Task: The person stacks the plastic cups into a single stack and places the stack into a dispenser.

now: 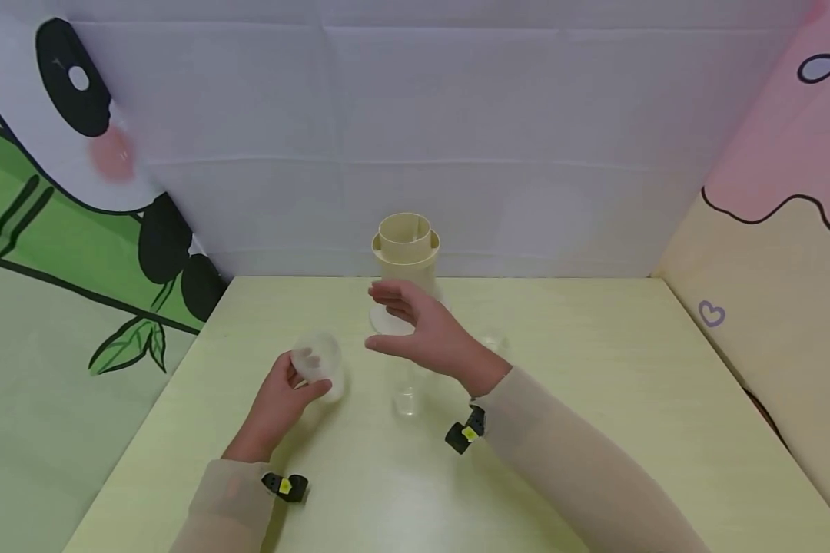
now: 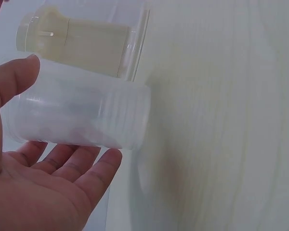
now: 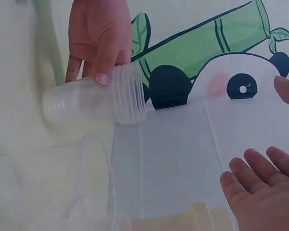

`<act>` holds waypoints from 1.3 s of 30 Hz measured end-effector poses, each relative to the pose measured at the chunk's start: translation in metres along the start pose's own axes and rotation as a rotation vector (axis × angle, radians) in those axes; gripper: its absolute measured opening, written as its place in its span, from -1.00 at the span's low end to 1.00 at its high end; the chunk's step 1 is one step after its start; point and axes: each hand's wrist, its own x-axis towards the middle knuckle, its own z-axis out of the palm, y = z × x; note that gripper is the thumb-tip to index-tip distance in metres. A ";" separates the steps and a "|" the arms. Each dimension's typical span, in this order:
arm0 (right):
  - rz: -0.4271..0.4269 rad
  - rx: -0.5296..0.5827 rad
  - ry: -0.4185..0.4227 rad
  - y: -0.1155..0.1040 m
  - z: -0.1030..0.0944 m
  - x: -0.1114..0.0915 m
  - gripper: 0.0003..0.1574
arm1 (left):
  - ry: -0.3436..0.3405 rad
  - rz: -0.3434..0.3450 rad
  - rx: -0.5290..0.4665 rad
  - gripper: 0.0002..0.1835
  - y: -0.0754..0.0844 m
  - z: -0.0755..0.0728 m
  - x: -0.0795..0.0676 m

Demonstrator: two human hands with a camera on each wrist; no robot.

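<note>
My left hand (image 1: 280, 403) holds a stack of translucent plastic cups (image 1: 321, 369), its thumb on one side and fingers on the other. In the right wrist view, several rims of the stack (image 3: 127, 94) show at one end, and the stack stands upright near the tabletop. My right hand (image 1: 432, 334) is raised with nothing in it, thumb apart from its fingers. Behind it rises a beige cylinder (image 1: 408, 269) with a narrower tube inside its top. The right hand hides part of this cylinder and the pale round piece (image 1: 382, 319) at its foot.
A clear plastic cup (image 1: 406, 401) stands on the light wooden table (image 1: 581, 430) between the hands. Another clear item (image 1: 493, 339), partly hidden by the right wrist, sits farther right. A white cloth wall (image 1: 449, 100) borders the back edge, with printed panels at both sides.
</note>
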 end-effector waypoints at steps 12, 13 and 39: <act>-0.098 -0.051 0.126 0.012 -0.048 -0.033 -0.11 | 0.007 0.005 -0.005 -0.07 -0.003 -0.001 -0.001; -0.098 -0.055 0.138 0.013 -0.053 -0.037 -0.11 | 0.006 0.006 -0.005 -0.07 -0.002 -0.001 -0.002; -0.043 0.055 0.410 0.046 -0.092 -0.103 -0.15 | 0.001 0.014 -0.018 -0.07 -0.002 -0.004 -0.004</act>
